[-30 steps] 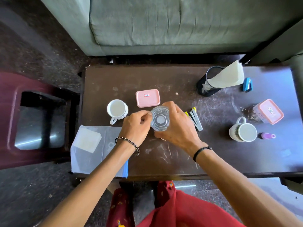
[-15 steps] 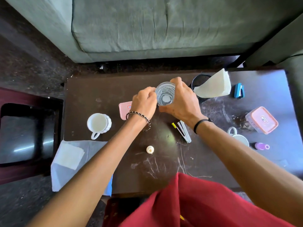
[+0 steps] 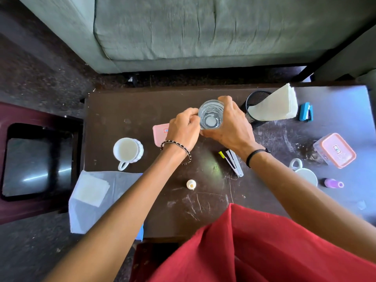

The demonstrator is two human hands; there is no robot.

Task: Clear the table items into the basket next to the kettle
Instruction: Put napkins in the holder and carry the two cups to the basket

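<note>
The right hand point(image 3: 230, 129) wraps the clear glass point(image 3: 210, 116) from its three o'clock side, fingers curled round the wall. The left hand point(image 3: 183, 130) closes curled fingers against its nine o'clock side. The glass is upright between them over the far middle of the bench point(image 3: 122, 110); I cannot tell whether it is lifted or resting. It looks rigid, smooth, breakable and fairly weighty, so a full wrap low on the wall, kept level, suits it. Both forearms reach toward twelve o'clock. A mesh holder point(image 3: 249, 117) stands just beside the glass at three o'clock.
</note>
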